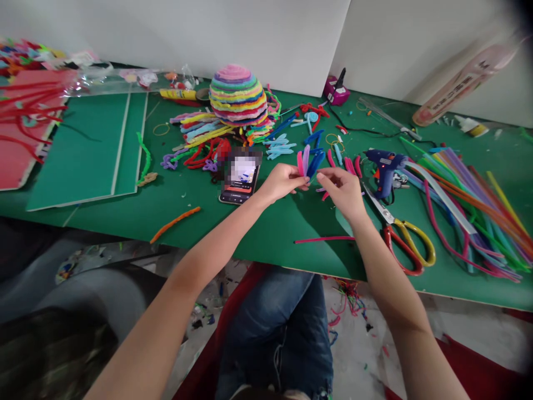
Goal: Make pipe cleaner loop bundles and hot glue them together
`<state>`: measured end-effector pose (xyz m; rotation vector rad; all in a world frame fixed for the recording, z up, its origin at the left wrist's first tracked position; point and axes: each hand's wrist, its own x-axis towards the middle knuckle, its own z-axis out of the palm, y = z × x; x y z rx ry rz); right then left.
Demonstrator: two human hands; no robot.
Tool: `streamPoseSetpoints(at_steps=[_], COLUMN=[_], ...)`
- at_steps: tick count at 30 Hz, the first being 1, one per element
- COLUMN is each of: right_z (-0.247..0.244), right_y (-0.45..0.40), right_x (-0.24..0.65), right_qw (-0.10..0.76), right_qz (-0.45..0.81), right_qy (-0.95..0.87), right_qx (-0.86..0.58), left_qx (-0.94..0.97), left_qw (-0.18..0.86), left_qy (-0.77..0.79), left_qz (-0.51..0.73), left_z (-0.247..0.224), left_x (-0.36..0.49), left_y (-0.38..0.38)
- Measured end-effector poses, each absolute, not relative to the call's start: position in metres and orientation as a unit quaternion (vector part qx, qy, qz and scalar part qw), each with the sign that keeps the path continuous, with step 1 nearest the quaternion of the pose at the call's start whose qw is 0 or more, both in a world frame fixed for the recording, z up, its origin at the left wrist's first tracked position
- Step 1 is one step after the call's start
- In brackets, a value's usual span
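My left hand is closed, pinching the lower ends of several folded pipe cleaners in pink, purple and blue that stand up from the fingertips. Close beside it, my right hand has thumb and forefinger together at the base of the bundle. A thin pale strand seems to run between the two hands, too fine to name. Under and behind the hands lie short pink pipe cleaner pieces and a light blue pile. Left of my left hand lies a lit phone, partly blurred.
Scissors and a blue glue gun lie to the right, before long loose pipe cleaners. A striped pipe cleaner dome stands at the back. One pink pipe cleaner lies near the table's front edge. A bottle leans at back right.
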<state>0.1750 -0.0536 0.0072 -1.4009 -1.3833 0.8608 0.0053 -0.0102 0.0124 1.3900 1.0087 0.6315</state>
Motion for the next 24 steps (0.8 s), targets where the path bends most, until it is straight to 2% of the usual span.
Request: streamPoseSetpoints(at_steps=[5, 17, 24], right_z=[0.0067, -0.0003, 0.0019], right_y=[-0.0544, -0.053, -0.0549], right_x=[0.1719, 0.171, 0.1685], right_qw=[0.476, 0.507, 0.476], right_qz=[0.361, 0.304, 0.297], right_qy=[-0.565, -0.585, -0.586], right_qx=[-0.57, -0.555, -0.584], left_qx=[0.621, 0.531, 0.541], left_qw=[0.623, 0.712, 0.711], left_qy=[0.416, 0.397, 0.399], left_qz=[0.229, 0.232, 0.206], left_z=[0.0103, 0.0145, 0.0158], left_x=[0.0076, 0.0042, 0.0054], left_y=[-0.0122, -0.0128, -0.0147])
